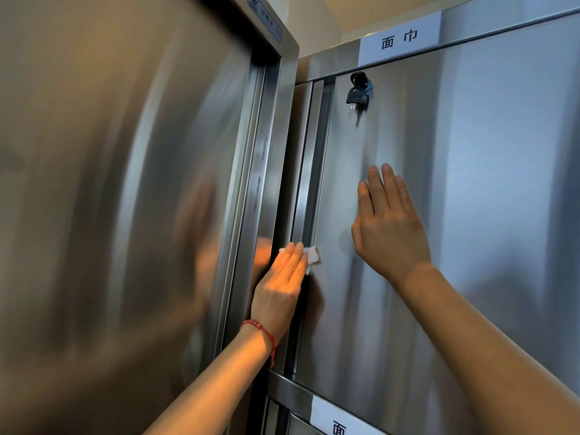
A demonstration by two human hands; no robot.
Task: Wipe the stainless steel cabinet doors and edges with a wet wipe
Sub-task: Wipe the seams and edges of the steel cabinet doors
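The left hand lies flat with its fingers straight and close together, pressing a small crumpled white wet wipe against the left edge of the brushed stainless steel cabinet door. The wipe sits under the fingertips just below the lower end of the long vertical recessed steel handle strip that runs along that edge; part of the wipe sticks out to the right of the fingers. A thin red braided bracelet circles the left wrist.

The right hand is spread flat on the face of the same door, fingers straight and pointing up, palm against the steel, holding nothing. It rests right of the wipe and higher, apart from the left hand.

Near the door's upper left corner a black-headed key sits in the lock with another key hanging from it. Above the door, on the cabinet's top rail, is a white paper label with 2 black characters. A second white label, partly cut off, sits on the rail at the door's bottom edge.

To the left stands a tall stainless steel panel whose surface shows a blurred reflection, with its steel frame just beside the cabinet door's left edge.
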